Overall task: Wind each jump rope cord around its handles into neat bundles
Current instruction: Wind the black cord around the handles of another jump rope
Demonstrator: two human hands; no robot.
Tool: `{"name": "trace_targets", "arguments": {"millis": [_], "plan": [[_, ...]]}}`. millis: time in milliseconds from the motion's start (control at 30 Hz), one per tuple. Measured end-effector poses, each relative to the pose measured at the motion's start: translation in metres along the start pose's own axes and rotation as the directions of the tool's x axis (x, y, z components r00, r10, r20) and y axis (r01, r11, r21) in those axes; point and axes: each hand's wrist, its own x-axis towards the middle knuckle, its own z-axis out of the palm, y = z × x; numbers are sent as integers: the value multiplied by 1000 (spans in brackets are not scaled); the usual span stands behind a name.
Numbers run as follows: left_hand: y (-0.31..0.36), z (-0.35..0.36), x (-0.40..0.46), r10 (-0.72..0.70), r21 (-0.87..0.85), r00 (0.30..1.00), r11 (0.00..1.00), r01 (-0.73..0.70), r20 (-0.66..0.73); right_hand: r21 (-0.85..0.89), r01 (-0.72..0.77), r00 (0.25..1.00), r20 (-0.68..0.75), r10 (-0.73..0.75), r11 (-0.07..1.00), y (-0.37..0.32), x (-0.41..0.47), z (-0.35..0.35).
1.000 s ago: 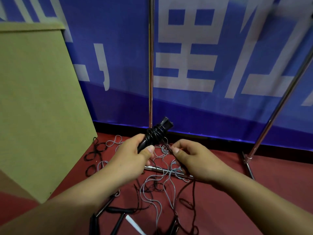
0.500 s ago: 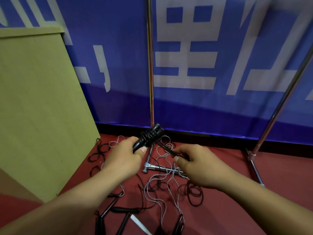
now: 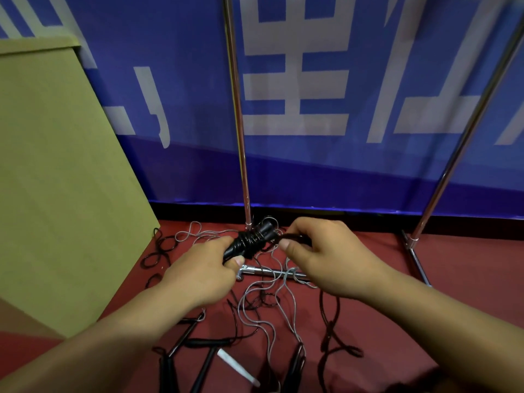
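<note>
Hidden: near handle ends are covered by the left hand [image 3: 202,275].
Left hand: black wound handles [image 3: 249,241] are gripped.
Right hand [image 3: 329,259]: black cord [image 3: 292,237] is pinched, just right of the bundle.

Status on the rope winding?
Left hand grips black handles, several turns on. Right hand pinches black cord, feeding. Grey cords and spare handles tangled on floor beneath.

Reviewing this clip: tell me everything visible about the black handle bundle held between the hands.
The black handle bundle looks like glossy plastic handles lying together, wrapped mid-length by several tight turns of black cord. It is held above the red floor, tilted with its far end up and away. The left hand grips its near end; the right hand pinches the black cord leading off it. The handle count is unclear.
</note>
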Motion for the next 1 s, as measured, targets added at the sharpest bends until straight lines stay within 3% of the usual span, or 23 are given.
{"name": "trace_targets", "arguments": {"millis": [233,467,600,767,1000], "plan": [[16,4,-9,227,-9,963,974,-228,149,-110,12,995,-97,-22,994,9,6,-8],[27,1,-19,419,99,903,899,-427,97,-118,-20,997,-77,11,993,20,10,-13],[28,-4,-25,486,115,872,864,-490,58,32,-101,995,-19,102,994,24,15,-24],[31,-3,-33,576,93,815,810,-579,61,336,-171,977,177,117,926,23,15,-32],[29,-7,-34,655,77,752,756,-650,-79,593,-395,899,407,162,702,19,18,-33]]}}
